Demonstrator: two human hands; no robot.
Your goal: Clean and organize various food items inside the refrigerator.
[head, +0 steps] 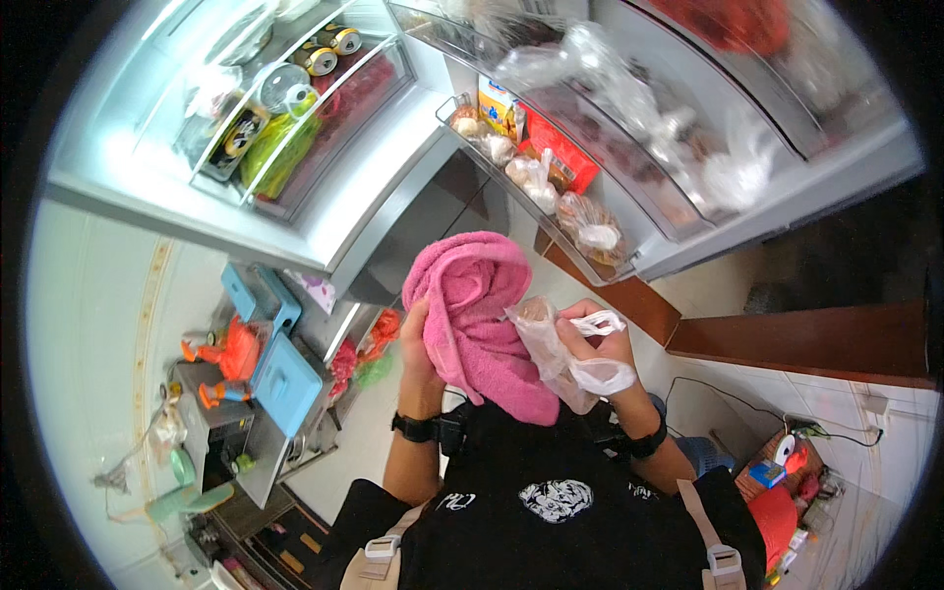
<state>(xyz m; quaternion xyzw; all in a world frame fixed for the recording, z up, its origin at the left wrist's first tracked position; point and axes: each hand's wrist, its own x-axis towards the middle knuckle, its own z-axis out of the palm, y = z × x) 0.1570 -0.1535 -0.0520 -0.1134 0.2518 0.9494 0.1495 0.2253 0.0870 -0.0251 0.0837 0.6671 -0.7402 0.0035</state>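
Observation:
A bunched pink towel (479, 317) is gripped at its left edge by my left hand (417, 339); most of those fingers are hidden behind the cloth. Pinched in my right hand (601, 343) is a thin translucent plastic bag (542, 332) with white handles, close beside the towel. What the bag contains is hard to make out. Both hands are in front of my chest, before an open refrigerator. Its lit compartment (346, 228) is at the upper left, and the open door with its shelves (671, 254) fills the upper right.
Inside the refrigerator are drink cans (321, 59) and a yellow-green bag (280, 151). The lowest door shelf holds a red packet (564, 151) and bagged food (590, 221). Blue containers (287, 380) and orange spray bottles (221, 394) stand at left. A brown wooden threshold (796, 343) runs right.

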